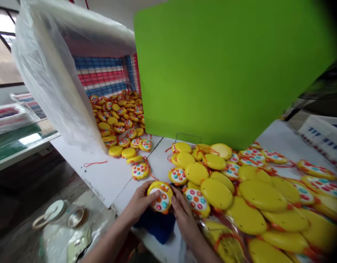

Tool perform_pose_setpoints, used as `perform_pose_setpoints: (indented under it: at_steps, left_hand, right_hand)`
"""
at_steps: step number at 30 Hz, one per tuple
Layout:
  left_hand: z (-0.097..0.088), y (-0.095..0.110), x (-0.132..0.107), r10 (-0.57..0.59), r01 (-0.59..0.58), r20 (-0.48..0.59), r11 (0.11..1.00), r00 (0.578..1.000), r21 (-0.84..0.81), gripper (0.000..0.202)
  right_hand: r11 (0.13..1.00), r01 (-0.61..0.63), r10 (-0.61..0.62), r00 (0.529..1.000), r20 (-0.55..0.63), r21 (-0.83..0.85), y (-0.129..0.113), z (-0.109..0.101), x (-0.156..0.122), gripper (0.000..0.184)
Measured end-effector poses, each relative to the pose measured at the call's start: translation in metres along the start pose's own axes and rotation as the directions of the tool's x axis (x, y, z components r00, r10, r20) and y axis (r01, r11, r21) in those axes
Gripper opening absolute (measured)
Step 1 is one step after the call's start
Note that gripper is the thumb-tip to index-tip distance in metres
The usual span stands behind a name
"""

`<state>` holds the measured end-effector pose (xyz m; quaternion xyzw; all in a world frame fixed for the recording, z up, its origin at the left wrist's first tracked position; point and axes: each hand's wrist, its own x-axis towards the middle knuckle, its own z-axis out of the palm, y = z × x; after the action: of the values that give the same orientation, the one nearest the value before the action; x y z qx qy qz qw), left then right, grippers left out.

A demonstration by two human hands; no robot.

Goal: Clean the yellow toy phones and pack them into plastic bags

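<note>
Between my two hands sits a yellow duck-shaped toy (pixel 161 199), its white belly with coloured buttons turned up towards me. My left hand (pixel 143 201) grips its left side, with the thumb laid across the buttons. Around its right edge the fingers of my right hand (pixel 182 208) are curled. A dark blue cloth (pixel 157 224) lies just below the toy. Close by my right hand is another duck toy (pixel 196 201), face up. One more duck toy (pixel 140 170) rests beyond my left hand, with an orange cord attached.
Many yellow toys (pixel 216 193) are piled across the right of the white table (pixel 87 171). A tipped, plastic-lined bag (pixel 48 80) spills more at the left. A large green board (pixel 207 73) stands behind. A lidded cup (pixel 55 210) and metal bowl (pixel 76 217) are at lower left.
</note>
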<state>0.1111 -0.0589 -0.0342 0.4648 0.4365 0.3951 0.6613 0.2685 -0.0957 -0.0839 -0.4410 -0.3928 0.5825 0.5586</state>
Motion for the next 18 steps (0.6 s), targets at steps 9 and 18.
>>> perform_pose_setpoints:
  at_steps: [9,18]
  left_hand:
    - [0.011,-0.007,-0.02,-0.104,0.092,-0.071,0.985,0.992,-0.147,0.045]
    - [0.006,-0.024,-0.023,0.042,-0.037,0.03,0.985,0.999,-0.167,0.101]
  right_hand:
    - [0.998,-0.028,0.021,0.994,0.107,0.062,0.002,0.004,0.001,0.052]
    - [0.985,0.048,-0.03,0.994,0.108,-0.166,-0.001,0.001,-0.001,0.052]
